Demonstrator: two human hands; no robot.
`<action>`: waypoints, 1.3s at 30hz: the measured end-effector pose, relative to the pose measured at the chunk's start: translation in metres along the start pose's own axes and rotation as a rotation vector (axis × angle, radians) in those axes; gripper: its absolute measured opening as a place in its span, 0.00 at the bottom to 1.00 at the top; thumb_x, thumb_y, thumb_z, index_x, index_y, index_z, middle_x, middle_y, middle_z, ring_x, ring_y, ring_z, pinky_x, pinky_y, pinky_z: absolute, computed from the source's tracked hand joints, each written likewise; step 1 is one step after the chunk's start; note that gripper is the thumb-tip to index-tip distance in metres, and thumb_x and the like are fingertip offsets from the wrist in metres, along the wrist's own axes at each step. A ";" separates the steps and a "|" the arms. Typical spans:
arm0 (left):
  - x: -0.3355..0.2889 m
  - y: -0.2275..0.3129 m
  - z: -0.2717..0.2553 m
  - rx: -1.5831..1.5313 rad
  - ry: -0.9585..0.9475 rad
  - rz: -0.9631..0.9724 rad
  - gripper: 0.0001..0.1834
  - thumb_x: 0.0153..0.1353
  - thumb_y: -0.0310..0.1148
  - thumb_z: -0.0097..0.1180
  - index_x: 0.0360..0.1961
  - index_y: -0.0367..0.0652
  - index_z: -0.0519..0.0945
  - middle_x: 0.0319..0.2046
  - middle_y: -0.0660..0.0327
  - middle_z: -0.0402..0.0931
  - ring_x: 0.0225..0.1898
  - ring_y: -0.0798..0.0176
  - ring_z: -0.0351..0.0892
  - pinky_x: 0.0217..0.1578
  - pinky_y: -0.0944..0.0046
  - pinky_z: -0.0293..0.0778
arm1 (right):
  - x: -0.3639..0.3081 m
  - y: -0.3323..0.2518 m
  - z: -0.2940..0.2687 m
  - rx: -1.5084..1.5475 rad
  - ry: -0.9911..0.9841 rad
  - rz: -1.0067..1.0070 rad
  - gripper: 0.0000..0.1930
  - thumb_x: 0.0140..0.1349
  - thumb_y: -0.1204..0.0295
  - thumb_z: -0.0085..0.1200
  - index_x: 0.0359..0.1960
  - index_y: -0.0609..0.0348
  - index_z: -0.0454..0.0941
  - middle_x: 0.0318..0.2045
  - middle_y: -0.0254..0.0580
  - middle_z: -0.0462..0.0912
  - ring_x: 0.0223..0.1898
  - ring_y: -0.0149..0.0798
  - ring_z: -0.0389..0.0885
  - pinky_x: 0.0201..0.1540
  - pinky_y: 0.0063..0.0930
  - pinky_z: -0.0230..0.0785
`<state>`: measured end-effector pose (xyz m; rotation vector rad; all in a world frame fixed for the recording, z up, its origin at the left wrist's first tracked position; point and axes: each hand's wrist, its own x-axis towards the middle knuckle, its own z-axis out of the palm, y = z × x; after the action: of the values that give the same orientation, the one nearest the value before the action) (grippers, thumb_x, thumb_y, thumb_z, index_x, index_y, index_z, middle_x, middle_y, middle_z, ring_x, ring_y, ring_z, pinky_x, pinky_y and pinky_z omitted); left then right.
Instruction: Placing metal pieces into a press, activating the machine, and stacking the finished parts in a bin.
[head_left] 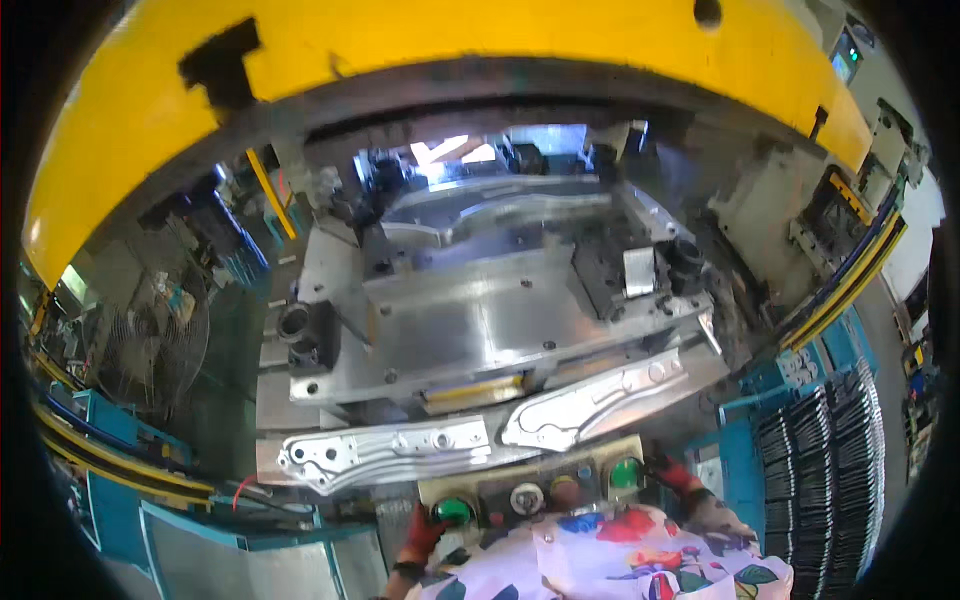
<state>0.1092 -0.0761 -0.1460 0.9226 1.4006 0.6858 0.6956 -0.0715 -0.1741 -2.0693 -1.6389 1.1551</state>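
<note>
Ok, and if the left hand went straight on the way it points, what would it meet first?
Probably the nearer green button, just ahead of the left hand; depth is unclear, so they may already be touching.

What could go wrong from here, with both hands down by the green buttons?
1. The left hand and right hand are close to the green buttons; an unintended press might set off the yellow machine.
2. The left metal part and right metal part lie along the front ledge, just beyond the button panel; a knock might send one toward the hands.
</note>
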 end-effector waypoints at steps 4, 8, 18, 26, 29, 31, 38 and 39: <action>-0.006 -0.001 0.006 -0.028 0.106 -0.020 0.40 0.44 0.35 0.66 0.56 0.36 0.59 0.50 0.55 0.67 0.49 0.62 0.66 0.48 0.64 0.65 | 0.004 -0.048 0.024 -0.007 -0.321 0.143 0.37 0.50 0.44 0.51 0.54 0.61 0.63 0.54 0.56 0.65 0.55 0.47 0.63 0.55 0.36 0.57; 0.012 -0.039 0.008 -0.055 0.189 0.063 0.34 0.45 0.30 0.63 0.53 0.37 0.61 0.44 0.57 0.72 0.42 0.63 0.73 0.41 0.66 0.71 | -0.001 -0.067 0.030 -0.240 -0.147 0.122 0.37 0.48 0.43 0.53 0.51 0.62 0.66 0.45 0.58 0.72 0.49 0.48 0.70 0.50 0.34 0.62; 0.011 -0.037 0.006 0.081 0.175 0.054 0.45 0.45 0.37 0.63 0.59 0.31 0.52 0.51 0.50 0.68 0.51 0.58 0.69 0.50 0.64 0.65 | -0.004 -0.097 0.020 0.001 -0.174 0.081 0.31 0.46 0.50 0.59 0.42 0.64 0.71 0.41 0.56 0.76 0.46 0.43 0.73 0.48 0.33 0.65; 0.028 -0.094 -0.004 0.079 0.210 0.072 0.47 0.44 0.42 0.64 0.60 0.32 0.52 0.54 0.48 0.65 0.55 0.57 0.65 0.53 0.63 0.63 | -0.011 -0.127 0.014 -0.071 -0.192 0.150 0.35 0.46 0.49 0.59 0.45 0.68 0.66 0.44 0.55 0.74 0.47 0.48 0.72 0.49 0.34 0.64; 0.035 -0.096 -0.005 0.108 0.190 0.091 0.49 0.43 0.45 0.64 0.60 0.32 0.53 0.53 0.48 0.66 0.54 0.56 0.67 0.52 0.63 0.64 | 0.020 -0.021 0.042 -0.191 -0.110 -0.010 0.35 0.48 0.47 0.56 0.45 0.68 0.66 0.44 0.57 0.73 0.47 0.52 0.71 0.48 0.37 0.64; 0.034 -0.098 -0.007 0.166 0.211 0.096 0.50 0.42 0.48 0.64 0.60 0.33 0.53 0.52 0.48 0.67 0.53 0.55 0.67 0.51 0.62 0.64 | 0.028 -0.005 0.044 -0.217 -0.135 0.024 0.35 0.50 0.47 0.54 0.47 0.67 0.64 0.45 0.58 0.73 0.49 0.53 0.70 0.49 0.39 0.63; 0.016 -0.072 -0.007 -0.032 0.109 0.158 0.43 0.48 0.35 0.62 0.60 0.34 0.52 0.55 0.50 0.63 0.55 0.56 0.65 0.51 0.62 0.64 | 0.020 -0.094 0.010 -0.251 0.145 -0.079 0.32 0.52 0.50 0.52 0.50 0.65 0.65 0.44 0.57 0.74 0.45 0.51 0.73 0.48 0.37 0.64; 0.009 -0.059 -0.004 -0.178 0.054 0.174 0.41 0.49 0.31 0.60 0.61 0.34 0.51 0.56 0.51 0.62 0.55 0.56 0.64 0.52 0.63 0.63 | 0.020 -0.129 0.002 -0.164 0.232 -0.110 0.30 0.53 0.51 0.52 0.49 0.64 0.67 0.43 0.56 0.75 0.44 0.51 0.74 0.47 0.37 0.65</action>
<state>0.0986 -0.0974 -0.2006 0.8959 1.2928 0.9577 0.6054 -0.0117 -0.1019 -2.0876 -1.7568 0.7368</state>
